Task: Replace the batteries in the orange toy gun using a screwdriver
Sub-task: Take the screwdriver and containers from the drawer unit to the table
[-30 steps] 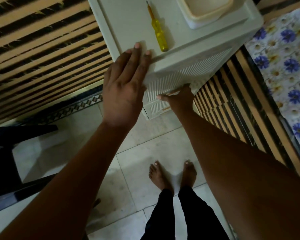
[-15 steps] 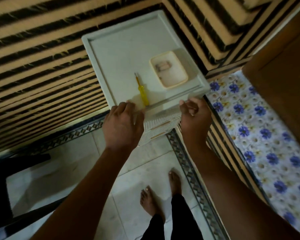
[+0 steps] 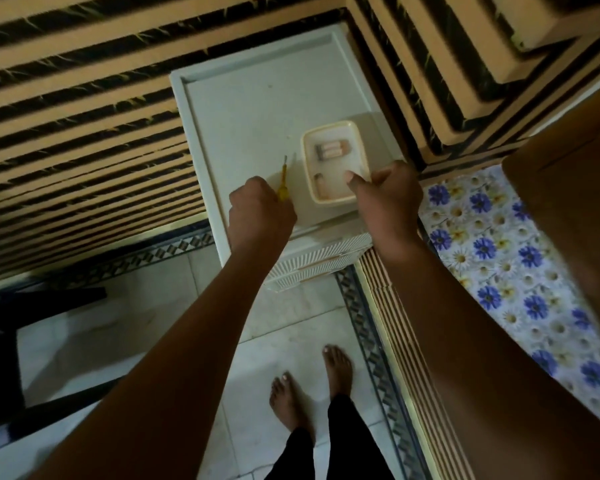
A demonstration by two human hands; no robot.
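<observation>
Screwdriver point(image 3: 283, 177) upright in view — tip away, handle by left hand point(image 3: 258, 216)

Dim indoor light, warm cast, source not visible. Forearms near the camera are very dark, almost silhouetted. Soft shadow right of the yellow screwdriver point(image 3: 283, 182) on the pale cabinet top point(image 3: 257, 109). Slight motion blur overall; batteries point(image 3: 331, 150) in the tray point(image 3: 333, 128) smeared. Wide-angle bending at edges. No glare.

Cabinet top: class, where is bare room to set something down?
Bare: the back half of the cabinet top, behind the screwdriver and tray. Crowded: the front edge, with left hand and right hand.
</observation>
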